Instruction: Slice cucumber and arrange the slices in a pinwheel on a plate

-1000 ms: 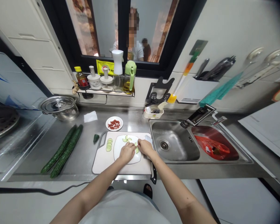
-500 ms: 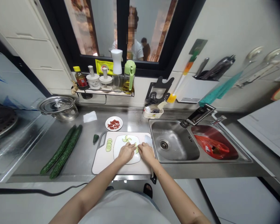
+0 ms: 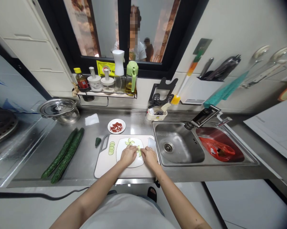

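Note:
A white square plate (image 3: 120, 149) lies on the cutting board (image 3: 102, 168). On it, thin cucumber slices (image 3: 129, 141) form a small pinwheel near the far edge, and more cucumber slices (image 3: 139, 150) lie at the right side. Over the plate, my left hand (image 3: 129, 155) has its fingertips pressed together on a slice of that right group. From the right, my right hand (image 3: 149, 156) pinches at the same slices; its fingers partly hide them. A row of cut cucumber slices (image 3: 111, 148) rests on the board's left side. The knife (image 3: 152, 143) lies at the board's right edge, partly under my right arm.
Two whole cucumbers (image 3: 63, 154) and a cucumber end (image 3: 97, 142) lie to the left. Behind the board are a small dish of red pieces (image 3: 116, 126) and a white paper (image 3: 92, 119). A lidded pot (image 3: 59, 109) stands far left; the sink (image 3: 179, 162) is right.
My right hand has turned a little and its fingers reach further in over the slices on the plate's right. My left hand stays by them, shifting only slightly.

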`<state>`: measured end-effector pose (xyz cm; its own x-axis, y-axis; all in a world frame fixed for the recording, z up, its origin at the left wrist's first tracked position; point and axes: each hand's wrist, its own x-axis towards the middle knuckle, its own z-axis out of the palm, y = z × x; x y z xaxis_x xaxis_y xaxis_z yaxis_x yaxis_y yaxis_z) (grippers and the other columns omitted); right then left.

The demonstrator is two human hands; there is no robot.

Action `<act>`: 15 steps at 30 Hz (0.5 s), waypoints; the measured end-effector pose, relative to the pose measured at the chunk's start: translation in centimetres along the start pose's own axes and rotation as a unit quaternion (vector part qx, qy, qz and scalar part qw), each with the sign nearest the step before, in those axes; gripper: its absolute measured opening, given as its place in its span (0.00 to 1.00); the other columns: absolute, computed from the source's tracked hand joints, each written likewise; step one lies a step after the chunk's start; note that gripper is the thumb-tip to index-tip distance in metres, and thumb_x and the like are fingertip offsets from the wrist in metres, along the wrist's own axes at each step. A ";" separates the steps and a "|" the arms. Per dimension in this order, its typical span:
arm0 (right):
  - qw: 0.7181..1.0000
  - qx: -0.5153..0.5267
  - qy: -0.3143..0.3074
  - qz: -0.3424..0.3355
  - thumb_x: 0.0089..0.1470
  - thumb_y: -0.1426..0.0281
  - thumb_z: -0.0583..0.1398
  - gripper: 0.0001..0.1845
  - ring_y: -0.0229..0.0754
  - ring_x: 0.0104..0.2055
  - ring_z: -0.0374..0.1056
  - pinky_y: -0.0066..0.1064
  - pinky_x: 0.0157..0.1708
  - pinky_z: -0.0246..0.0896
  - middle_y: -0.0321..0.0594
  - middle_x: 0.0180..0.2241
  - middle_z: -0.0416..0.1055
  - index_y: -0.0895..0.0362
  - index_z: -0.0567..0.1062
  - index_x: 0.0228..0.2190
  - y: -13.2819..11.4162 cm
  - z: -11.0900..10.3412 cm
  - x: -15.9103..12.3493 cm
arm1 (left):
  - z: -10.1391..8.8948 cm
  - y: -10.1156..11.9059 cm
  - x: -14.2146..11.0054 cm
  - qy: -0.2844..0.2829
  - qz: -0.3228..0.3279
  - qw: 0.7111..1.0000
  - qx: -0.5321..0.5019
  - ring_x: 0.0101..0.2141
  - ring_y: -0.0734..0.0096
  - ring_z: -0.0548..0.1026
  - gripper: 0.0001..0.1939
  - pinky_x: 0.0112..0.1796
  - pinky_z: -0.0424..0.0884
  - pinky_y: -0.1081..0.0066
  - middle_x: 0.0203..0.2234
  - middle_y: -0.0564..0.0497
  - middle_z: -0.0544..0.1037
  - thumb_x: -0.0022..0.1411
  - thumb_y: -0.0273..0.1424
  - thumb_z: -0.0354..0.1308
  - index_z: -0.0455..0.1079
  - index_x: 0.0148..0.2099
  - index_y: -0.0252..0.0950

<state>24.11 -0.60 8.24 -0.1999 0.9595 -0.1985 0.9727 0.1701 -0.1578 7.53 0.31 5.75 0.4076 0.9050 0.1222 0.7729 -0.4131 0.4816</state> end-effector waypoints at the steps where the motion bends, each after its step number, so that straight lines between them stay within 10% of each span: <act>1: 1.000 0.001 0.003 0.001 0.62 0.66 0.50 0.15 0.41 0.42 0.62 0.29 0.35 0.49 0.42 0.38 0.69 0.51 0.74 0.44 0.0 0.0 0.0 | -0.1 -0.1 0.1 0.006 0.001 1.000 -0.003 0.47 0.64 0.67 0.16 0.48 0.69 0.66 0.47 0.51 0.75 0.61 0.25 0.50 0.73 0.48 0.40; 15: 1.000 -0.015 0.015 0.009 0.61 0.67 0.49 0.14 0.40 0.40 0.62 0.29 0.34 0.48 0.42 0.38 0.69 0.54 0.74 0.39 -1.0 0.7 -0.4 | 0.5 -0.8 -0.1 -0.010 0.019 1.000 0.004 0.50 0.64 0.66 0.16 0.51 0.68 0.63 0.48 0.50 0.72 0.59 0.24 0.53 0.75 0.45 0.43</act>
<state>23.17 -1.26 7.80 -0.1793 0.9687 -0.1717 0.9793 0.1590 -0.1255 7.08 0.47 4.87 0.4456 0.8868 0.1222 0.7614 -0.4473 0.4693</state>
